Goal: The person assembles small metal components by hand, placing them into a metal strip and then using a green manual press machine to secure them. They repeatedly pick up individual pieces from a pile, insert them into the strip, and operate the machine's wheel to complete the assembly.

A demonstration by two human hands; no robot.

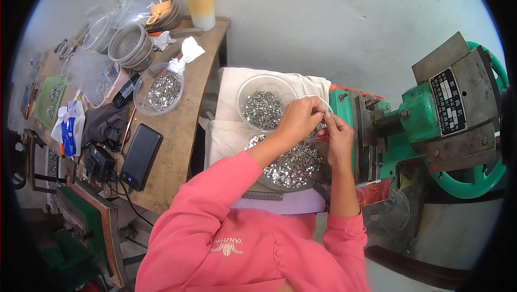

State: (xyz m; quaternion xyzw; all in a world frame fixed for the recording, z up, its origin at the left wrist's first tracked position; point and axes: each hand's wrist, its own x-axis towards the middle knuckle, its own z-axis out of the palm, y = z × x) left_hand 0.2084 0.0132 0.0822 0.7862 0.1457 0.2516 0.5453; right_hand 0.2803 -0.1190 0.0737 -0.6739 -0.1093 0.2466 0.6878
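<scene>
My left hand (296, 119) and my right hand (339, 137) meet with fingers pinched together. What lies between the fingertips is too small to make out. A thin white curved rim or strand (318, 98) shows just behind them, and I cannot tell which it is. Beside my left hand stands a clear round tub (240, 88) holding small shiny metal pieces (263, 108). A loose heap of similar silvery pieces (293, 165) spreads below my wrists. More pieces show under my fingers, partly hidden.
A green press (423, 114) with a handwheel (458, 184) stands at the right. On the wooden table (177, 146) at left are another tub of pieces (164, 92), a black power bank (141, 157), stacked bowls (129, 47) and a yellow-white bottle (200, 2). A ruler (263, 196) lies near my body.
</scene>
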